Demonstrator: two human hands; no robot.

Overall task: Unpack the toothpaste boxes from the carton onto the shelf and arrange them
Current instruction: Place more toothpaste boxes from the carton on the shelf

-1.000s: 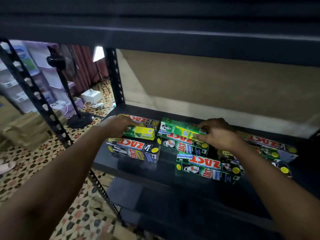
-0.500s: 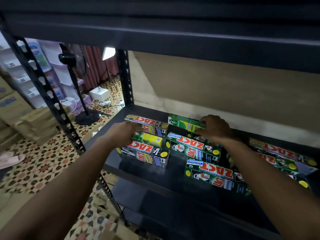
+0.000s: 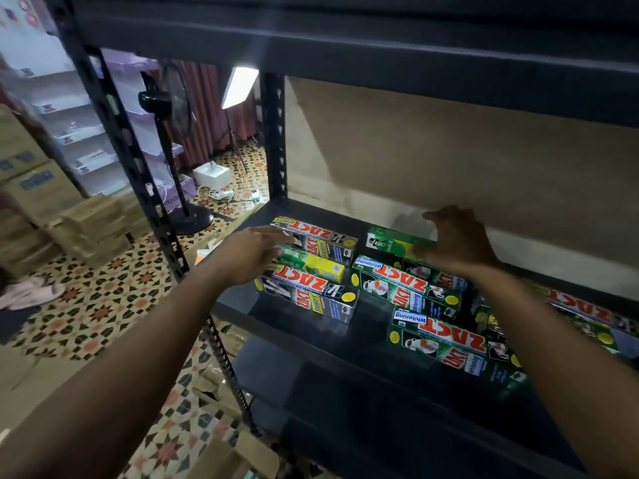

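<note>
Several toothpaste boxes lie flat on the dark shelf board. At the left, a green-and-yellow Darlie box sits between two black ZACT boxes, one behind and one in front. My left hand hovers over the Darlie box's left end, fingers spread and touching it lightly. A green Darlie box lies at the back near the wall. My right hand covers its right end with fingers apart. Two green ZACT Whitening boxes lie in front of it. More boxes lie at the right, partly hidden by my forearm.
The upper shelf beam hangs low overhead. A perforated upright post stands at the left front corner. Beyond it are a standing fan, stacked cartons and a patterned tile floor. An open carton sits below on the floor.
Both hands have loosened: the left has opened over the green-and-yellow box, and the right has pushed the green box back toward the wall and spread its fingers. The view has shifted closer and lower.
</note>
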